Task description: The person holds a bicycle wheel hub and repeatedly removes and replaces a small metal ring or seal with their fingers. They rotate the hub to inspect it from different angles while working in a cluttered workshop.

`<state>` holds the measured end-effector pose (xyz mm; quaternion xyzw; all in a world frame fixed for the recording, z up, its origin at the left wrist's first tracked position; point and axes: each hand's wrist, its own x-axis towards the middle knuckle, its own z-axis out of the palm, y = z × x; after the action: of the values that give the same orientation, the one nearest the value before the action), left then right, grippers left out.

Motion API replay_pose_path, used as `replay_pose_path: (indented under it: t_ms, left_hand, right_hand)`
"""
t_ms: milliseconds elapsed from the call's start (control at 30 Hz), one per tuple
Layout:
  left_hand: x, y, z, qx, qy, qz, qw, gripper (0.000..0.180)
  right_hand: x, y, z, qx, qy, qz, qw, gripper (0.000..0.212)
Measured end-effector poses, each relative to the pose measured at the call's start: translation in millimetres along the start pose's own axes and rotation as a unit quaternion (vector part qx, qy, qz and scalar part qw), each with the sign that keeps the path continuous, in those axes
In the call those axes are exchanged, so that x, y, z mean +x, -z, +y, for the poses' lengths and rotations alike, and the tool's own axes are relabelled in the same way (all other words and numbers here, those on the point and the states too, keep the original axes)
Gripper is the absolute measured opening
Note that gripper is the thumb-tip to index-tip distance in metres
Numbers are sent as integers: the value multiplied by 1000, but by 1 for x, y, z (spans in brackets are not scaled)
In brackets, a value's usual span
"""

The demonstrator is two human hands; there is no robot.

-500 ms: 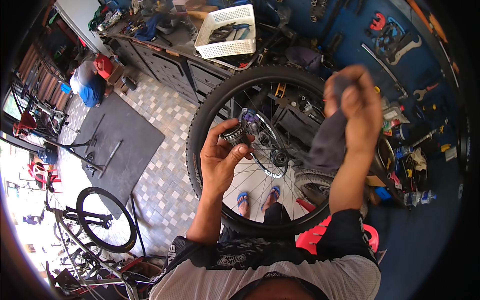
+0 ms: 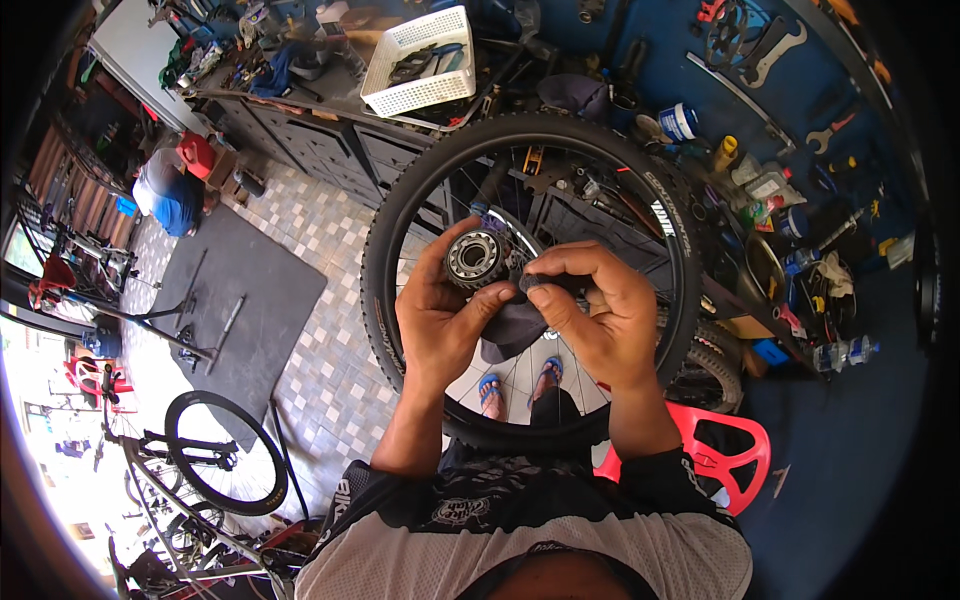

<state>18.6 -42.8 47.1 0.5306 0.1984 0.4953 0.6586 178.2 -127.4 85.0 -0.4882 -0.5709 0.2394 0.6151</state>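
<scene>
My left hand (image 2: 432,310) is closed around a freehub body (image 2: 474,258), a ring-shaped metal part with a bearing showing in its open end. Close beside it, my right hand (image 2: 605,310) pinches a dark grey rag (image 2: 515,330), which hangs down between both hands. The pinched edge of the cloth is next to my left thumb; whether the two touch is hard to tell. Beneath my hands stands a bicycle wheel with a knobby black tire (image 2: 400,180), its spokes and rim showing around them. Its hub is largely hidden behind my hands and the rag.
A workbench (image 2: 330,125) holds tools and a white plastic basket (image 2: 420,65). Wrenches (image 2: 775,55) hang on the blue wall. A red plastic chair (image 2: 735,450) is at my right. Bicycles and a loose-looking wheel (image 2: 225,450) stand left; a person (image 2: 170,190) crouches beyond the dark mat (image 2: 240,290).
My right hand has come down and left with the rag, from the wheel's right side to beside the freehub body. My left hand has tipped the part so its open end faces up.
</scene>
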Motion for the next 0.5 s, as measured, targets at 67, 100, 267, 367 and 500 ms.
replay_pose_path:
  t_ms: [67, 100, 267, 367, 500]
  left_hand:
    - [-1, -3, -2, 0, -16, 3, 1000, 64]
    - [-2, -4, -3, -7, -18, 7, 1000, 61]
    - [-5, -9, -9, -20, -18, 13, 1000, 50]
    - [-6, -13, -7, -22, -9, 10, 1000, 49]
    - [-6, -16, -7, -27, -9, 4, 1000, 46]
  right_hand:
    - [1, -4, -4, -49, 50, 28, 997, 21]
    - [1, -6, -5, -74, 74, 43, 994, 20]
    - [-6, -14, -8, -69, 43, 103, 991, 22]
    - [-6, -11, -7, -91, 74, 107, 987, 23]
    - [-5, -4, -7, -155, 125, 86, 976, 23]
